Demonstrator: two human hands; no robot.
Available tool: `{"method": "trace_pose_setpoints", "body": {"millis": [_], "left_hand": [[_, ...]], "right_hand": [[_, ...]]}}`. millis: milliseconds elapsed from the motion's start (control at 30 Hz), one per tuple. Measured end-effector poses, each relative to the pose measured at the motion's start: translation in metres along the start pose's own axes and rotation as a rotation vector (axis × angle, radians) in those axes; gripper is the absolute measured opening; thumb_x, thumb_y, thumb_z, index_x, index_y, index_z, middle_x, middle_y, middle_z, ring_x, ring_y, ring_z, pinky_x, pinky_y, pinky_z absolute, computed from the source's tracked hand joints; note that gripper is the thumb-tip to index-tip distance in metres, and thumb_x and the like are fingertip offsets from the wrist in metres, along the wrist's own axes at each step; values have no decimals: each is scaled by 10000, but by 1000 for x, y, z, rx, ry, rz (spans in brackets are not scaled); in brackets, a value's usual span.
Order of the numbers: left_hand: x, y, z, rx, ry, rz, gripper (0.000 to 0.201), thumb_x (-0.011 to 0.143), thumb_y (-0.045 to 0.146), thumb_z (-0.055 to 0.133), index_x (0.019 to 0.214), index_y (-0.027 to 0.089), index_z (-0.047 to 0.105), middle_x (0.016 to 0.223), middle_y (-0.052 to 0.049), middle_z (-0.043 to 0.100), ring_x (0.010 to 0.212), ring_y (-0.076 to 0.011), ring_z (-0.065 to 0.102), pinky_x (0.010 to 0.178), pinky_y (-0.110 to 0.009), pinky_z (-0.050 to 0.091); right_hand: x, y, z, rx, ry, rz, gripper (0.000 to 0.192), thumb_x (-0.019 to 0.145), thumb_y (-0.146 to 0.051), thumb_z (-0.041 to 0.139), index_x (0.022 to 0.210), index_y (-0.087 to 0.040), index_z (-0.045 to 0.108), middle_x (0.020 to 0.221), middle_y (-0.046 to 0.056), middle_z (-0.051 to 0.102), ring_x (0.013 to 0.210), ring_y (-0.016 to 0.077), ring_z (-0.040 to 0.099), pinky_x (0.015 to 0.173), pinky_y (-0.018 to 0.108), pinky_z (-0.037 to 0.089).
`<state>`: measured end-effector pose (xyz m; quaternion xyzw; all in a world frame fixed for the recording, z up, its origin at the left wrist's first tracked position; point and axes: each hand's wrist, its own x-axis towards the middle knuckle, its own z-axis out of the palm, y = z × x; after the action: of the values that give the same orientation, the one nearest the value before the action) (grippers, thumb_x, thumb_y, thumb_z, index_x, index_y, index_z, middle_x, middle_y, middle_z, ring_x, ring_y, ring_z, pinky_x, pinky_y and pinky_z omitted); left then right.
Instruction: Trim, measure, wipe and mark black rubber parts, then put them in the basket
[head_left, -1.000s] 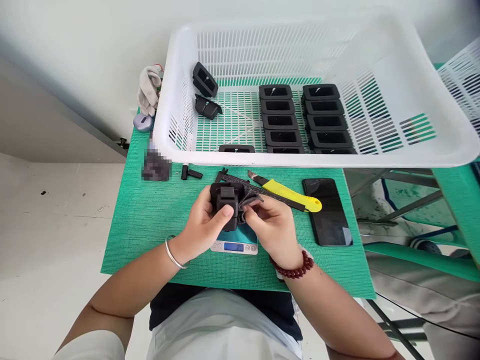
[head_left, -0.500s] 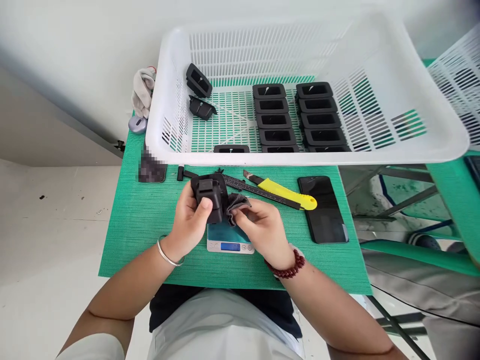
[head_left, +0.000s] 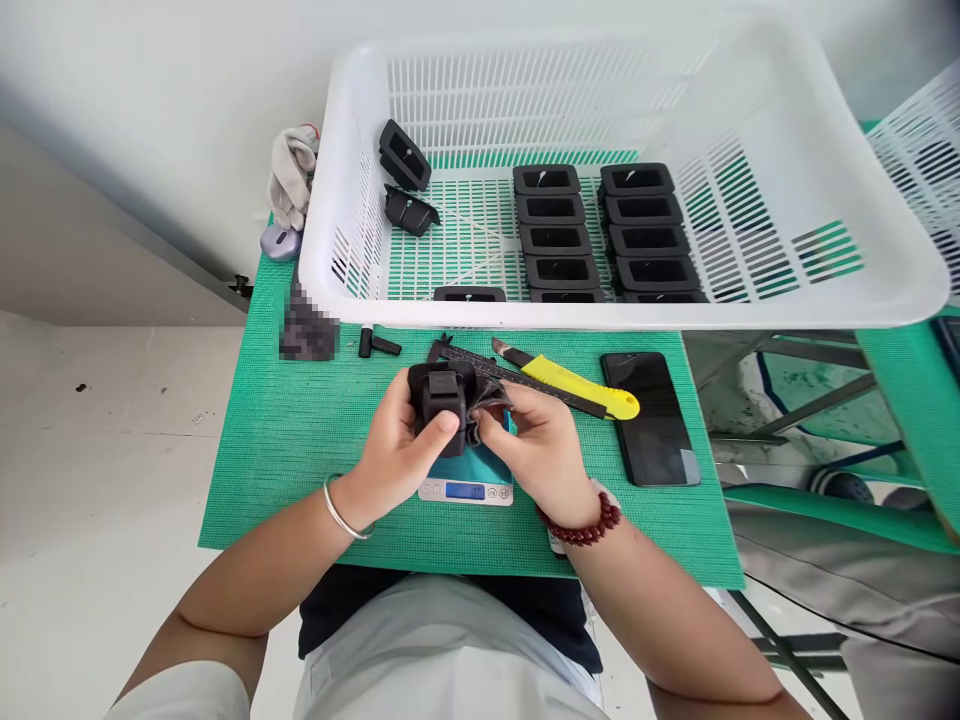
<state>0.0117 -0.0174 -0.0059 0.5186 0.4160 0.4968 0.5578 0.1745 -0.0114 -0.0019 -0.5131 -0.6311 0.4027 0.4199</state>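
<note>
Over a small digital scale (head_left: 433, 490), my left hand (head_left: 395, 432) is closed around a black plastic housing (head_left: 444, 400), thumb pressed on its near face. My right hand (head_left: 541, 436) pinches a dark grey cloth (head_left: 491, 393) against the housing's right side. Fingertips and cloth partly cover that side. Just behind the hands lie a black caliper (head_left: 480, 362) and a yellow utility knife (head_left: 574, 382) with its blade out.
A large white basket (head_left: 525, 316) stands behind, with two rows of black housings (head_left: 555, 240) and a few loose ones at left. A black phone (head_left: 651, 420) lies right. A small black hammer-shaped piece (head_left: 366, 342), a lilac case (head_left: 280, 243) and a pale glove (head_left: 291, 178) are left.
Both hands have shifted slightly right with the housing. The cloth now presses against the housing's right side, and the black hammer-shaped piece behind is uncovered.
</note>
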Motion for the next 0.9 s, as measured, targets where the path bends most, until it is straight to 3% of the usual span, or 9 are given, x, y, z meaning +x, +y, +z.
{"method": "trace_pose_setpoints", "body": {"millis": [233, 367, 467, 567, 667, 800, 900], "left_hand": [[1, -1, 0, 57, -71, -66, 427, 842, 548, 650, 1041, 191, 525, 956, -51, 614, 830, -157, 610, 674, -259, 540], [0, 0, 1, 49, -46, -94, 429, 836, 548, 657, 1029, 188, 526, 928, -47, 605, 803, -153, 604, 627, -245, 544], [0, 1, 0, -1, -22, -89, 442, 840, 565, 644, 1055, 197, 528, 913, -44, 616, 754, -145, 617, 590, -245, 554], [0, 0, -1, -100, -39, -124, 465, 857, 591, 603, 1116, 213, 523, 945, -55, 648, 745, -158, 652, 604, -276, 574], [2, -3, -2, -169, -40, -176, 501, 854, 618, 585, 1151, 219, 527, 1004, -69, 660, 786, -182, 673, 623, -294, 580], [3, -3, -1, -164, -37, -188, 516, 848, 622, 593, 1151, 208, 539, 1033, -76, 651, 886, -198, 665, 692, -299, 579], [3, 1, 0, -104, -66, -167, 512, 843, 626, 597, 1110, 193, 536, 981, -70, 644, 878, -190, 647, 690, -287, 565]], "right_hand": [[0, -9, -4, -266, 75, -153, 298, 754, -153, 553, 529, -205, 365, 500, -54, 387, 507, 77, 347, 490, 231, 299], [-1, -7, -5, -362, 164, -242, 246, 769, -129, 556, 551, -197, 467, 513, -38, 465, 512, 91, 421, 514, 242, 349], [1, -2, -11, -299, 204, -169, 190, 785, -142, 564, 602, -193, 581, 554, -15, 569, 528, 109, 485, 531, 258, 389], [5, 3, -18, -54, 132, -7, 170, 792, -194, 571, 634, -203, 634, 569, -15, 614, 524, 119, 523, 507, 254, 405], [7, 5, -20, 91, 18, 60, 187, 792, -230, 578, 616, -207, 637, 558, -19, 607, 527, 119, 532, 504, 250, 414], [6, 5, -14, 139, -114, 35, 185, 808, -243, 591, 641, -205, 661, 629, -8, 650, 596, 122, 558, 575, 257, 439], [5, 4, -12, 86, -137, 50, 160, 804, -254, 599, 665, -195, 653, 632, -11, 619, 610, 118, 517, 586, 260, 417]]}}
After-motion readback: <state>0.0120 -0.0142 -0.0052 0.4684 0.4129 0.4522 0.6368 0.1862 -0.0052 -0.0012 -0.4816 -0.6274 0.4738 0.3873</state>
